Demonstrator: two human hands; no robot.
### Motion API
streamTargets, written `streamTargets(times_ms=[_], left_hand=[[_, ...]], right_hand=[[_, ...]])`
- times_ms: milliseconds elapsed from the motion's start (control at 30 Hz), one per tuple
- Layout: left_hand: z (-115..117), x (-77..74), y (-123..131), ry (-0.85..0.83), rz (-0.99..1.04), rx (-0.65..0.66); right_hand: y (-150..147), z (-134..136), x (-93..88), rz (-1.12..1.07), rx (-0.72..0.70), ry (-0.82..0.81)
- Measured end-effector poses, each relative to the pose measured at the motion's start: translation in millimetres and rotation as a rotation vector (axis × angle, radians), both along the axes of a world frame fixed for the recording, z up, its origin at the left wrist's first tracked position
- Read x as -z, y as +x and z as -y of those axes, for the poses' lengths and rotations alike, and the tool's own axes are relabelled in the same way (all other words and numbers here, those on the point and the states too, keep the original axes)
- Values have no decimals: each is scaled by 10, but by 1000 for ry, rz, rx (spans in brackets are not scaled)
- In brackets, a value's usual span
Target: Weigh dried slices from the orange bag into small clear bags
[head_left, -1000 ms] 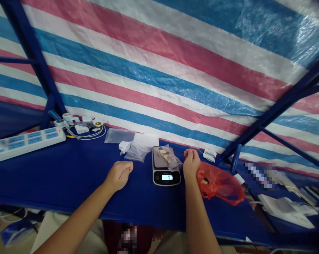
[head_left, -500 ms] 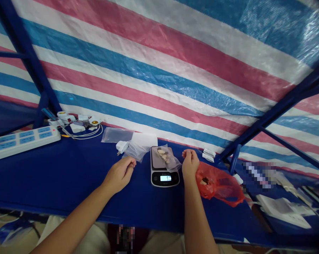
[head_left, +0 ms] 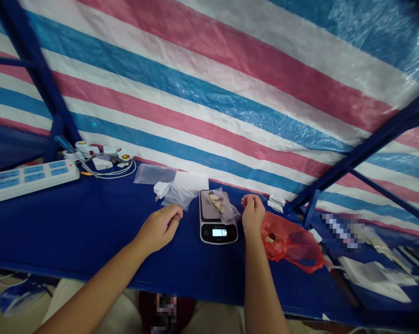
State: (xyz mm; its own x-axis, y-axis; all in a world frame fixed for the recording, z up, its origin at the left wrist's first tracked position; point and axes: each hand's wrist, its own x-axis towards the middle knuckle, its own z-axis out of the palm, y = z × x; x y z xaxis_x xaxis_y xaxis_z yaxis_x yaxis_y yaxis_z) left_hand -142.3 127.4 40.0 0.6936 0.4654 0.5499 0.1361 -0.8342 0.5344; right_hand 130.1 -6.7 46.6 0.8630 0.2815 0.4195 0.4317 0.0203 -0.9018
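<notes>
A digital kitchen scale [head_left: 219,234] stands on the blue table with its display lit. On its plate lies a clear plastic bag [head_left: 230,213] holding pale and dark dried pieces [head_left: 216,202]; the bag hangs over the plate's right edge. To the left of the scale my left hand [head_left: 162,226] rests loosely curled, and nothing shows in it. My right hand [head_left: 253,217], also curled and with nothing visible in it, is just right of the scale. Beside my right forearm sits a red plastic bag [head_left: 293,243] with some dark and pale pieces inside.
Clear bags [head_left: 155,174], white paper [head_left: 192,180] and a white plug adapter [head_left: 161,189] lie behind my left hand. A power strip [head_left: 32,181] and tangled cables with sockets [head_left: 107,164] are at left. Small white packets [head_left: 276,203] lie back right, near a blue frame post [head_left: 312,207].
The camera view has shifted slightly. Both hands stay curled on either side of the scale, and the bag on it has not visibly moved.
</notes>
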Motion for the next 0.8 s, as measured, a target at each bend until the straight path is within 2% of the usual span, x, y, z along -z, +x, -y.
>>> streamTargets(times_ms=[300, 800], left_hand=[[-2, 43, 11, 130, -21, 61], [3, 83, 9, 228, -18, 76]], right_hand=[[-24, 2, -6, -11, 3, 0], [-37, -15, 21, -31, 1, -17]])
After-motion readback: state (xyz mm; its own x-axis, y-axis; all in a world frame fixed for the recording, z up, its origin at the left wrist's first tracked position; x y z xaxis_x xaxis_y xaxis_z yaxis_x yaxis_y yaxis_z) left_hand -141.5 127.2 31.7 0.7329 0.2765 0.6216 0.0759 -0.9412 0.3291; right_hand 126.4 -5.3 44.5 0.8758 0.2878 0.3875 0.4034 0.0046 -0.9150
